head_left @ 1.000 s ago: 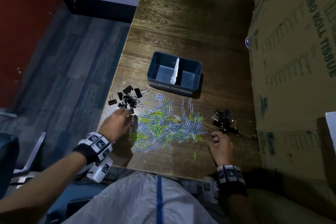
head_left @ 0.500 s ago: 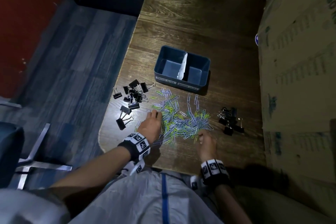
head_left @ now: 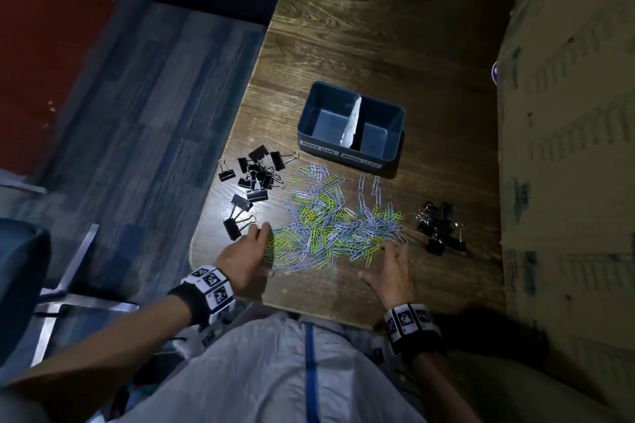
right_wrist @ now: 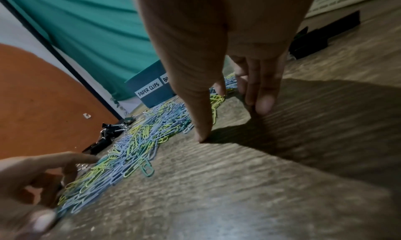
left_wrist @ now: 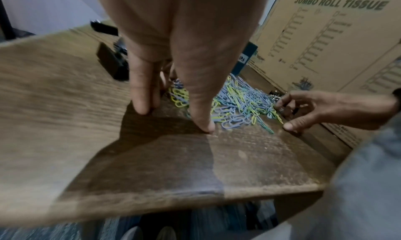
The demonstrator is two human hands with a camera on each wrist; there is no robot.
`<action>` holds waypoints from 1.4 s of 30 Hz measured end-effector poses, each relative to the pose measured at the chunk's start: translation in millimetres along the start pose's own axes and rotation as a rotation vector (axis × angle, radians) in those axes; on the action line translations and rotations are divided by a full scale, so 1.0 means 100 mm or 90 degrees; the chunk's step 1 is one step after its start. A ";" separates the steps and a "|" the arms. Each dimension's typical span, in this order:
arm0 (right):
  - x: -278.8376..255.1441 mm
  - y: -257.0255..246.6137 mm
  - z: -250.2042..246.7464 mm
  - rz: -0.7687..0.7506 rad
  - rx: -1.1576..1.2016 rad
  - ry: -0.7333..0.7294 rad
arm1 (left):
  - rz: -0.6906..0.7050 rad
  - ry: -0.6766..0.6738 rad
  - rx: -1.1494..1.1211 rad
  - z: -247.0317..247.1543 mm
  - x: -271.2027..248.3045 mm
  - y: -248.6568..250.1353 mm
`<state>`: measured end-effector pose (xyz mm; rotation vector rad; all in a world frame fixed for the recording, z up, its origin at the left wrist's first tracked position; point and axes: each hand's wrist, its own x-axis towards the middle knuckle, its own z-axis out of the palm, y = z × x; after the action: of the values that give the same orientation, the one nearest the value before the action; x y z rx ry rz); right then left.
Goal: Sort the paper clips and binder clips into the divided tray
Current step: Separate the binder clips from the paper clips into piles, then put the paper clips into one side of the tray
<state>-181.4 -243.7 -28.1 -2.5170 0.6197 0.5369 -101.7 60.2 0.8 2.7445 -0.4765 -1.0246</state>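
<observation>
Two hands are seen at the near edge of the wooden bench (head_left: pixel 395 27). The left hand (head_left: pixel 245 256) and right hand (head_left: pixel 391 271) are set with fingers (left_wrist: pixel 142 89) straight and slightly apart, fingertips down on either side of one heap of paper clips (head_left: pixel 336 227), too many to be counted. Two groups of black binder clips (head_left: pixel 256 178) are seen flanking it. Beyond, one divided tray (head_left: pixel 350 156) with two compartments is placed. Cardboard boxes (head_left: pixel 567 148) stand at the right; blue flooring (head_left: pixel 137 113) and a red wall (head_left: pixel 51 27) are seen at the left.
</observation>
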 end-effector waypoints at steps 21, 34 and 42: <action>0.15 0.03 -0.13 0.041 -0.026 0.032 | -0.039 -0.022 0.043 -0.02 0.17 0.10; 0.08 -0.38 -0.04 -0.037 -0.012 0.000 | 0.134 0.056 -0.058 -0.04 0.50 0.61; 0.29 -0.29 -0.21 -0.053 -0.010 0.075 | 0.165 0.149 0.008 -0.27 0.79 0.46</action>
<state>-137.7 -241.8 -14.5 -2.5909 0.5514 0.3660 -39.0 -9.5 -14.3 2.6752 -0.7745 -0.6317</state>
